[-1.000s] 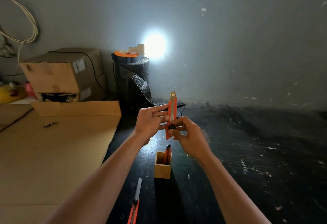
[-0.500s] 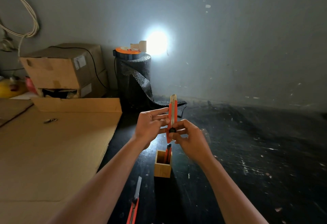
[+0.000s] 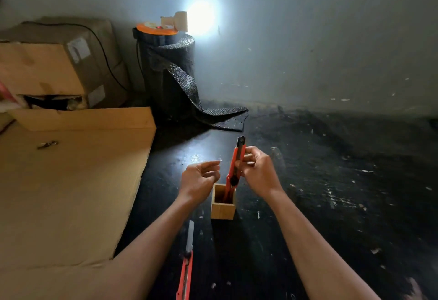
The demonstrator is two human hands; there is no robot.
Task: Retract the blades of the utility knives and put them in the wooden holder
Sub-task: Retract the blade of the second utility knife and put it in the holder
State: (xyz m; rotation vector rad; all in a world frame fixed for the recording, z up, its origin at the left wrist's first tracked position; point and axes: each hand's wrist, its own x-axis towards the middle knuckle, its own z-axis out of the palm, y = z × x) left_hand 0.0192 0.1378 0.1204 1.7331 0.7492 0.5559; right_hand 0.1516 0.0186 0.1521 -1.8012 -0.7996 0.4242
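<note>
My right hand [image 3: 257, 171] grips an orange utility knife [image 3: 237, 160] near its top, blade drawn in, and its lower end dips into the small square wooden holder [image 3: 222, 209] on the dark table. Something orange stands inside the holder too, but I cannot tell it apart from the held knife. My left hand [image 3: 200, 179] hovers just left of the holder, fingers loosely curled and holding nothing. Another orange utility knife [image 3: 186, 269] lies on the table near the front, between my forearms, with its blade still extended toward the holder.
A flat cardboard sheet [image 3: 66, 181] covers the left side, with a small metal piece [image 3: 47, 144] on it. Cardboard boxes [image 3: 54, 62] stand at the back left. A black mesh roll [image 3: 168, 70] with an orange reel and a bright lamp on top stands by the wall.
The knife came down from chest height and its lower end is now in the holder. My left hand let go of it and moved aside to the left.
</note>
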